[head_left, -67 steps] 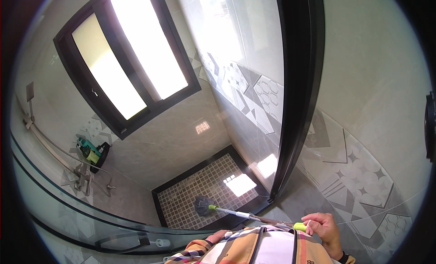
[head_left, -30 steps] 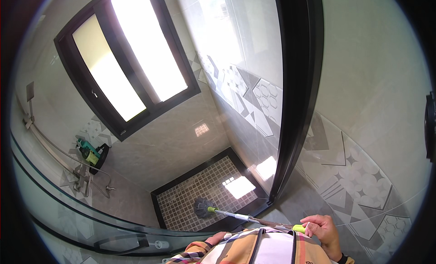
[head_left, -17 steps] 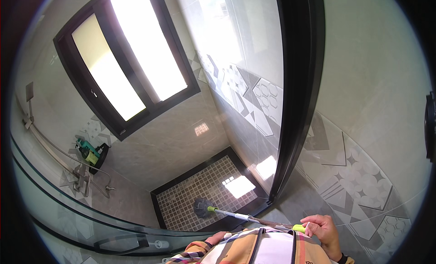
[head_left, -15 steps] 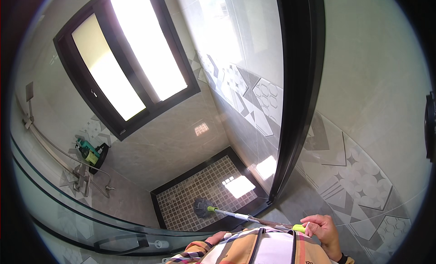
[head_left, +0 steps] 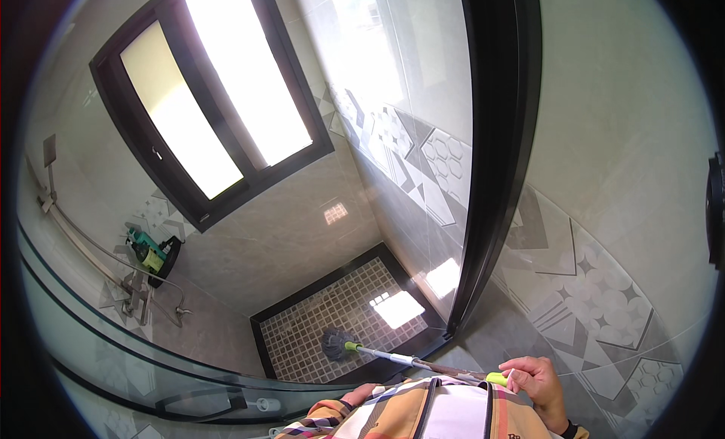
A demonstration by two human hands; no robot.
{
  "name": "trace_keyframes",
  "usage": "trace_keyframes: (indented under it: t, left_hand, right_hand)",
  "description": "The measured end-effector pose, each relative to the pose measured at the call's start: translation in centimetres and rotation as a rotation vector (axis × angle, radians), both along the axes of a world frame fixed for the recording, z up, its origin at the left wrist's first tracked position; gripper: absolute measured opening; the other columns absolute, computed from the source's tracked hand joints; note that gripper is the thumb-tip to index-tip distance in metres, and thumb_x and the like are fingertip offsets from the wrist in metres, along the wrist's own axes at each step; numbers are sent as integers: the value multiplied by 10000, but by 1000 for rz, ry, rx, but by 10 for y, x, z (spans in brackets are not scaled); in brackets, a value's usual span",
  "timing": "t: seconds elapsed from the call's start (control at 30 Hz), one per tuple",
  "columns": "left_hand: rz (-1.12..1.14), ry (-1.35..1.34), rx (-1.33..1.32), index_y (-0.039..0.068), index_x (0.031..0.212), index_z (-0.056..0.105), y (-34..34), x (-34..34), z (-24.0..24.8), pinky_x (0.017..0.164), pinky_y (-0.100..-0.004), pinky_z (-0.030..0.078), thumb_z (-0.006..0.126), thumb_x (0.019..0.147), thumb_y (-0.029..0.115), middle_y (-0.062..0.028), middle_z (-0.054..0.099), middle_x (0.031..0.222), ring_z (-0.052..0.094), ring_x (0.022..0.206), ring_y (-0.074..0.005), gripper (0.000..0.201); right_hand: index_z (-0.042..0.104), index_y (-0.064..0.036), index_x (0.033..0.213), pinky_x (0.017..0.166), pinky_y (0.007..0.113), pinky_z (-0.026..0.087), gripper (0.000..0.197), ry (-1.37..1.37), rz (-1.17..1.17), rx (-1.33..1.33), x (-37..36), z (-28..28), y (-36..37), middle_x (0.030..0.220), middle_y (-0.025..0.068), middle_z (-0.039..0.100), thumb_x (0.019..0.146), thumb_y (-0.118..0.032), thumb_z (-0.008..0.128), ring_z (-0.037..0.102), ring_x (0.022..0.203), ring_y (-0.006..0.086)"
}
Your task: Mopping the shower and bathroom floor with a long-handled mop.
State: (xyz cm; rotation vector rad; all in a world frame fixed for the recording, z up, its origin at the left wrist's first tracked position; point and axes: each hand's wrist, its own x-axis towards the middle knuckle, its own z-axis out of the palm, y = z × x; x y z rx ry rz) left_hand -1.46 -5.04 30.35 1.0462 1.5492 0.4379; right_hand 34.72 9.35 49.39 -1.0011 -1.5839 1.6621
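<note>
A mop (head_left: 404,360) stretches from my body down to the shower floor. Its grey strand head (head_left: 334,345) rests on the small square tiles, joined to the pole by a lime-green collar. At the near end my right hand (head_left: 535,382) has its fingers curled round the lime-green grip. Only part of my left hand (head_left: 359,395) shows, beside my plaid jacket and close to the glass door's edge. Its fingers are mostly hidden, so what it touches does not show.
The curved glass shower door (head_left: 181,378) is at the left, with a dark frame post (head_left: 498,152) at the right. Bottles (head_left: 147,252) stand on a black corner shelf near the shower fittings (head_left: 137,297). A dark raised kerb (head_left: 260,352) rings the tiled floor.
</note>
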Motion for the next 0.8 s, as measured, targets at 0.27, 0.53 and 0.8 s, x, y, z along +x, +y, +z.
trace_keyframes:
  t: [0.27, 0.53, 0.8]
  left_hand:
    - [-17, -13, 56, 84, 1012, 608, -5, -5, -16, 751, -349, 431, 447, 867, 285, -100, 642, 950, 590, 866, -201, 296]
    - [44, -51, -7, 84, 1026, 607, -8, -3, -23, 772, -343, 425, 444, 871, 280, -102, 638, 972, 585, 887, -198, 298]
    - [33, -41, -4, 84, 1032, 606, -9, -2, -17, 778, -341, 423, 444, 871, 278, -102, 636, 981, 584, 893, -197, 299]
  right_hand:
    - [631, 53, 921, 527, 214, 444, 214, 17, 8, 12, 1, 0, -3, 627, 86, 602, 850, -140, 572, 555, 548, 102]
    - [630, 54, 910, 526, 213, 444, 204, 26, -2, 6, 1, -2, -6, 609, 79, 592, 849, -131, 570, 555, 548, 104]
    - [631, 53, 909, 527, 213, 444, 211, 21, -12, 29, 0, 0, -8, 608, 74, 591, 850, -142, 573, 557, 550, 102]
